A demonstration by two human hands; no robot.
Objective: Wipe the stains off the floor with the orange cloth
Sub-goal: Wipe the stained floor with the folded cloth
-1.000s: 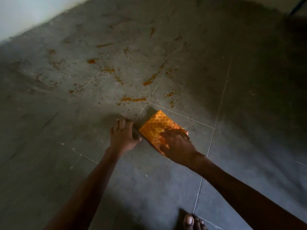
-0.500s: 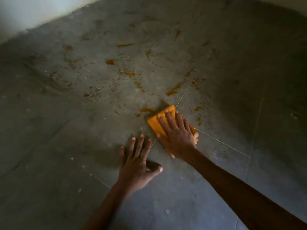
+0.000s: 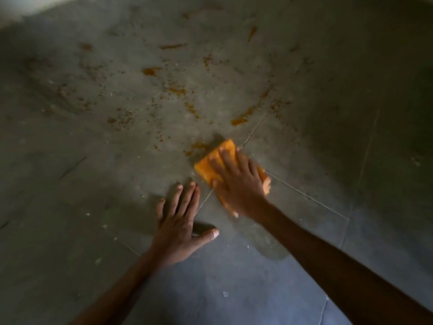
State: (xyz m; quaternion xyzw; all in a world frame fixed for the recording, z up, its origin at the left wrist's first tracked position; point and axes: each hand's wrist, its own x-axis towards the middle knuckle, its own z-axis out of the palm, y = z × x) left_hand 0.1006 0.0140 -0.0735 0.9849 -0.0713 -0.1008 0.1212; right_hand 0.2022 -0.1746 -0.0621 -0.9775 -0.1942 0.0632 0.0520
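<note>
A grey tiled floor (image 3: 70, 207) fills the view, crossed by thin grout lines (image 3: 304, 195). Orange-brown stains (image 3: 239, 120) are scattered over its far middle part as streaks, blobs and fine specks. A darker wet patch (image 3: 271, 249) is seen on the near tiles, under the right forearm.

The right hand (image 3: 236, 184) is laid palm down on the orange cloth (image 3: 202, 168). Its grip is not closed: the fingers are held straight and spread apart, and the cloth is pressed flat to the floor. The left hand (image 3: 180, 228) is planted on the bare floor just beside it, fingers straight and thumb out, with nothing held.

The folded cloth is found where the grout lines cross, near the middle of the view. Its far corner is placed just beside a small orange smear (image 3: 199, 145).
</note>
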